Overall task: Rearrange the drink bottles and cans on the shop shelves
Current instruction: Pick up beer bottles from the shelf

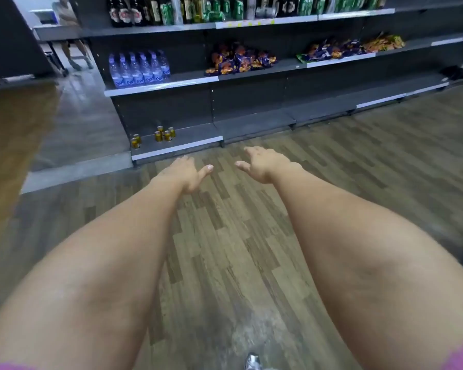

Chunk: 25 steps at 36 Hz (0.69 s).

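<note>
Both my arms stretch forward over the wooden floor. My left hand (185, 172) and my right hand (262, 162) hang with relaxed fingers and hold nothing, a short way in front of the bottom shelf (177, 149). Several small gold cans (164, 134) stand on that bottom shelf at its left end. A pack of clear water bottles (138, 69) sits on the middle shelf above them. Dark bottles (129, 12) and green cans (211, 10) line the top shelf.
Purple and orange snack bags (241, 61) lie on the middle shelf, with more snack bags (353, 48) to the right. Another shelf unit (8, 36) stands at the left. A person's legs (76, 53) show in the far aisle. My shoe (252, 361) is at the bottom edge.
</note>
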### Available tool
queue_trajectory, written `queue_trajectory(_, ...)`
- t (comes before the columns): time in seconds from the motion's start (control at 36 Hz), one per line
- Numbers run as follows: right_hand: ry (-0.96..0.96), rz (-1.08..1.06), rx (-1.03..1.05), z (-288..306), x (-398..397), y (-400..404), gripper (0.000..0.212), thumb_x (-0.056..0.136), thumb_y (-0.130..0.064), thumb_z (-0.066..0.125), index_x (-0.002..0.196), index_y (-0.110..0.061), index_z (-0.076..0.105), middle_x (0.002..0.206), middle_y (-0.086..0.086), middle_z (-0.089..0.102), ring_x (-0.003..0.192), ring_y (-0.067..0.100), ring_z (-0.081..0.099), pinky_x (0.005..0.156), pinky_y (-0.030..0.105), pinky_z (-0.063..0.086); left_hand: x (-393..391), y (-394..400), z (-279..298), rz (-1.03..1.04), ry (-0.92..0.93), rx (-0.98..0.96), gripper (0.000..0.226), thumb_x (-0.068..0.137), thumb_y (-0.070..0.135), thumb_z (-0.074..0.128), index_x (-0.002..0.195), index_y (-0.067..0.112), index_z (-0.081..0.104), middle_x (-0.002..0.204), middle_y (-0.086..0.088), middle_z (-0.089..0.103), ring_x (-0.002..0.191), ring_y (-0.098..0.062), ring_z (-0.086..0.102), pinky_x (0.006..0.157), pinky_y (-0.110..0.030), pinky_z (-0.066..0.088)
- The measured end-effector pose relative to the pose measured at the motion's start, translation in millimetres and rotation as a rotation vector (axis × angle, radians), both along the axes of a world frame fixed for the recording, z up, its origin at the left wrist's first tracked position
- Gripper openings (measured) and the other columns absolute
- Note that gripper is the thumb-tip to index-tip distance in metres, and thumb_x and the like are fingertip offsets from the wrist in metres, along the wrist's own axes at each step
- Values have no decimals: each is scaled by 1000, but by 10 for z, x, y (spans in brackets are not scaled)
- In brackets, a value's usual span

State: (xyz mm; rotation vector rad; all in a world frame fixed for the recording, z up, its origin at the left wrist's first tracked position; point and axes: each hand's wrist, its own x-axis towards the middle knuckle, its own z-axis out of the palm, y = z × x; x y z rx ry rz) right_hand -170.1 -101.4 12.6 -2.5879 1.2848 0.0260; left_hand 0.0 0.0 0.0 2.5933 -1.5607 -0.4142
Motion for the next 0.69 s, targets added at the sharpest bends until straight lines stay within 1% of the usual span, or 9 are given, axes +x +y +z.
queue_trajectory(0.11, 29, -10, 24, -28, 85, -458, 63, 99, -54, 31, 149, -15, 26, 154, 7, 28, 139, 32, 29, 111, 47, 29, 72, -423, -11, -14, -18, 59, 75, 97, 58, 22, 152, 7, 16, 160, -10, 9, 147, -27, 10, 118, -43, 13)
queue_trajectory(0.39, 116, 12, 49, -280, 484, -1423, 65, 99, -54, 30, 150, -16, 22, 156, 6, 25, 140, 31, 27, 111, 46, 27, 511, -1410, -260, -44, -63, 85, 73, 98, 56, 20, 152, 7, 17, 160, -10, 8, 147, -27, 9, 119, -43, 14)
queue_trajectory(0.56, 139, 2, 39, -322, 917, -2028, 65, 99, -55, 30, 149, -15, 25, 156, 7, 26, 139, 32, 28, 110, 46, 28, 976, -2045, -361, -49, -72, 94, 75, 97, 58, 19, 151, 5, 18, 160, -11, 11, 147, -28, 11, 118, -45, 16)
queue_trajectory(0.64, 138, 0, 21, -265, 1222, -2365, 65, 99, -54, 30, 150, -15, 23, 156, 8, 24, 140, 31, 26, 111, 45, 27, 1300, -2419, -341, -53, -69, 73, 75, 97, 57, 21, 149, 2, 22, 158, -14, 15, 145, -30, 17, 117, -45, 20)
queue_trajectory(0.69, 133, 4, 11, -191, 1445, -2581, 63, 99, -54, 30, 148, -15, 25, 155, 8, 26, 139, 32, 28, 109, 44, 28, 1527, -2669, -298, -58, -80, 55, 75, 98, 57, 22, 147, 1, 25, 157, -16, 18, 144, -31, 20, 115, -46, 22)
